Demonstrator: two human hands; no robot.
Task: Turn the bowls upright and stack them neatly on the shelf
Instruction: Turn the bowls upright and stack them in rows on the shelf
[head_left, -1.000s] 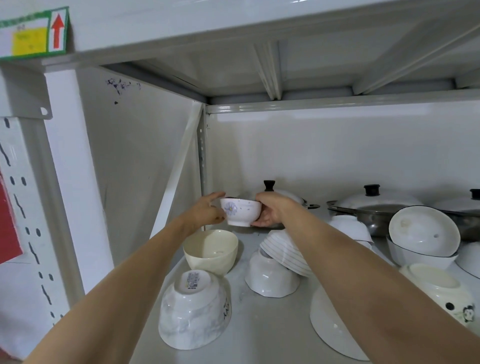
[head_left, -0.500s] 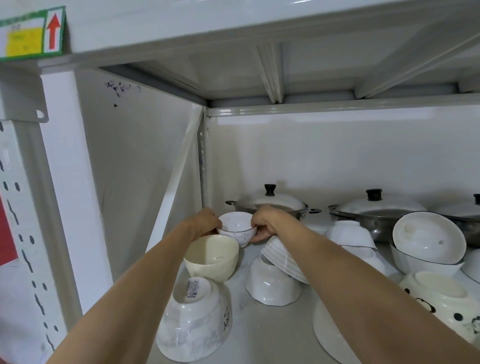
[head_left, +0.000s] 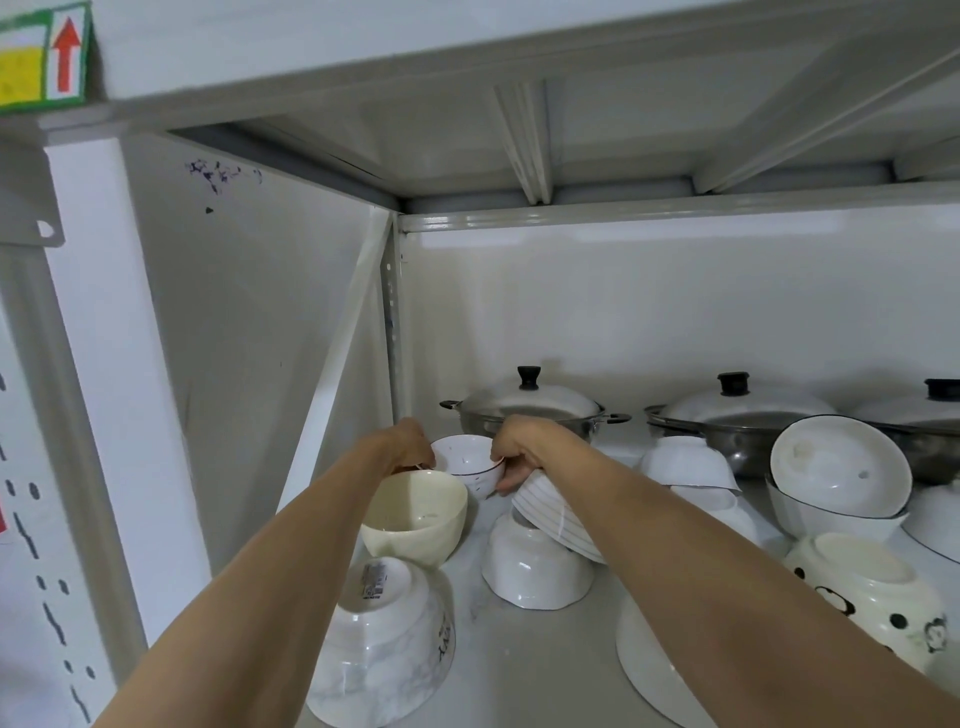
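Now, your hands: both reach to the back left corner of the white metal shelf (head_left: 524, 670).
Left hand (head_left: 408, 444): your fingers close on the left rim of the small white speckled bowl with a dark rim line (head_left: 467, 462).
Right hand (head_left: 519, 447): it grips the right rim of that same bowl, thumb over the edge and fingers curled under its side.
Held bowl: upright, opening facing up, between your two hands, low at the back of the shelf; whether it touches the shelf surface cannot be told.
Cream bowl (head_left: 415, 517): upright, just in front of your left hand, its far rim overlapping the held bowl.
Striped white bowl (head_left: 558, 517): tilted under your right wrist, leaning on an upside-down white faceted bowl (head_left: 535, 566).
Marbled white bowl (head_left: 382, 644): upside down, below your left forearm, sticker on its base.
Steel lidded pot with a black knob (head_left: 530, 402): right behind your hands.
Panda-print bowl (head_left: 867, 592): upside down, to the right of your right forearm.
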